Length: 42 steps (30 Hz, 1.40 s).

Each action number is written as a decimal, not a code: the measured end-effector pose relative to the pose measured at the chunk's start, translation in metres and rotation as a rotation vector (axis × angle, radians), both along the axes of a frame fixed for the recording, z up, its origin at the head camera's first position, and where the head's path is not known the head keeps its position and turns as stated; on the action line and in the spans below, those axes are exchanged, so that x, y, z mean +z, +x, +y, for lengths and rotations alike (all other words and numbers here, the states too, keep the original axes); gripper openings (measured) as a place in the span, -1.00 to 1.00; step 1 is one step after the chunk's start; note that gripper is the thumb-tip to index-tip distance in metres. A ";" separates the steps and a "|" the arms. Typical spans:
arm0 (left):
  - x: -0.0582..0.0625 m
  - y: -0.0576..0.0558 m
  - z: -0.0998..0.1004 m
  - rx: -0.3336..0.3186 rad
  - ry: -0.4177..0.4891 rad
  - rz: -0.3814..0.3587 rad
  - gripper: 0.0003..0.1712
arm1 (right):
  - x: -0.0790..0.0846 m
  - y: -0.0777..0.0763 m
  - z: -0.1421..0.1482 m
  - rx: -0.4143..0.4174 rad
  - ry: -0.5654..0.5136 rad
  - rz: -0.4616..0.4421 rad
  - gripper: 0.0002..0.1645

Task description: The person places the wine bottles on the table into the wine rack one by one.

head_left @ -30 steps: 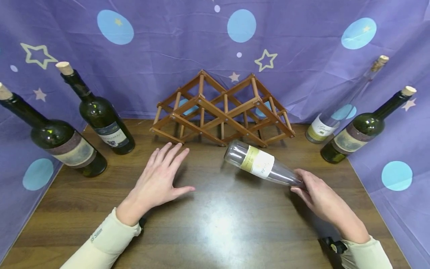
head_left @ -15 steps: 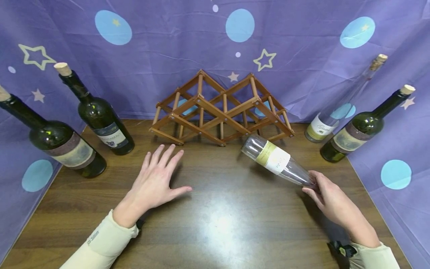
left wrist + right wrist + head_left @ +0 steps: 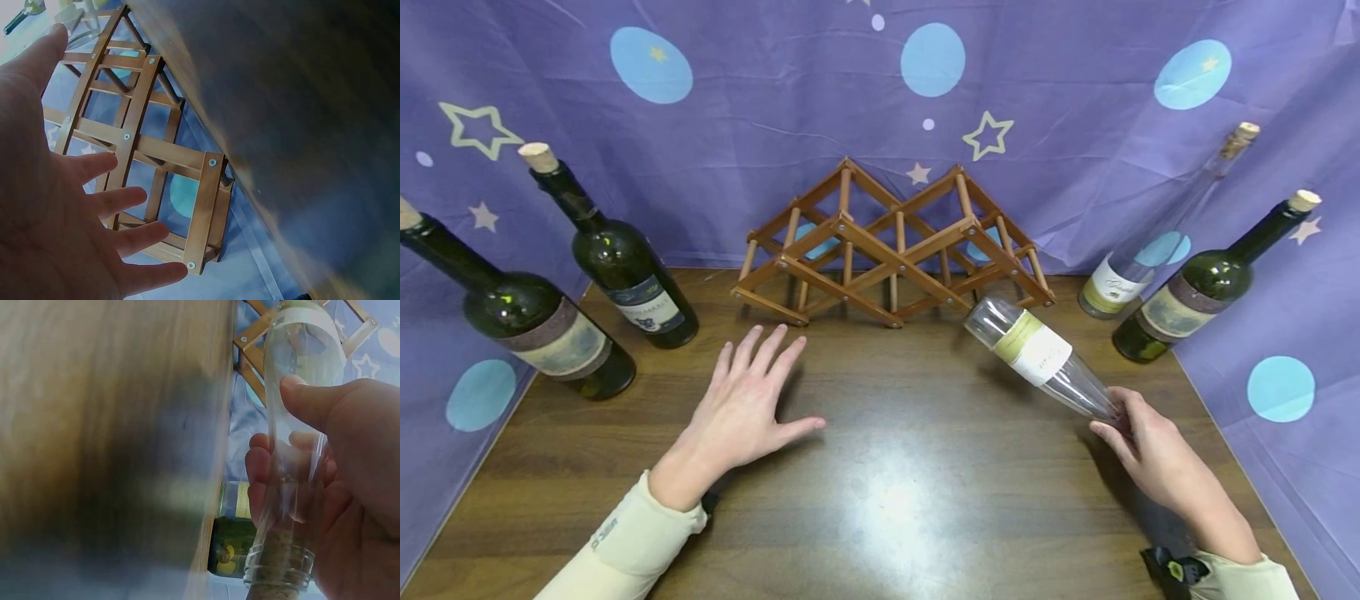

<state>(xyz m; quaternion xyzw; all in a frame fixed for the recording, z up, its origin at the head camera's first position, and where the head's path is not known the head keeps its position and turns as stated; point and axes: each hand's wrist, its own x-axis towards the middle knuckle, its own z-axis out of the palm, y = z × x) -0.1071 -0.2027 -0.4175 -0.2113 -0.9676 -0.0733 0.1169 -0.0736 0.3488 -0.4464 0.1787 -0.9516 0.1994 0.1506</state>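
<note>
Hand, right (image 3: 1165, 458): gripping the neck of a clear bottle (image 3: 1042, 354), which is slanting leftward and away from it, base pointing toward the wooden rack (image 3: 901, 268). Rack: standing ahead, between the hands. Hand, left (image 3: 737, 412): spreading its fingers, holding nothing. Step, seemingly: positioning the bottle near the rack. Next move: probably calling for steady gripping, guiding the base clear of the rack.

Both arms (image 3: 621, 537) forward, left grip (image 3: 736, 408) palm down, fingers (image 3: 767, 353) spread, right grip (image 3: 1168, 467) curled
</note>
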 end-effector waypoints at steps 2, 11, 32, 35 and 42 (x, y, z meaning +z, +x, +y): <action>0.000 0.001 0.000 0.003 -0.001 -0.008 0.37 | 0.000 0.000 0.001 -0.014 0.001 -0.003 -0.33; -0.001 0.002 0.000 -0.001 0.001 -0.013 0.36 | -0.001 -0.002 0.000 -0.053 -0.016 -0.027 -0.35; 0.000 0.001 0.002 -0.021 0.024 -0.003 0.34 | 0.007 0.004 -0.026 -0.141 -0.087 -0.155 -0.47; -0.001 0.001 0.002 -0.020 0.020 -0.001 0.34 | 0.009 0.005 -0.031 -0.154 -0.096 -0.201 -0.48; 0.001 0.002 0.002 -0.028 0.021 -0.011 0.34 | 0.018 0.009 -0.043 -0.165 -0.126 -0.350 -0.44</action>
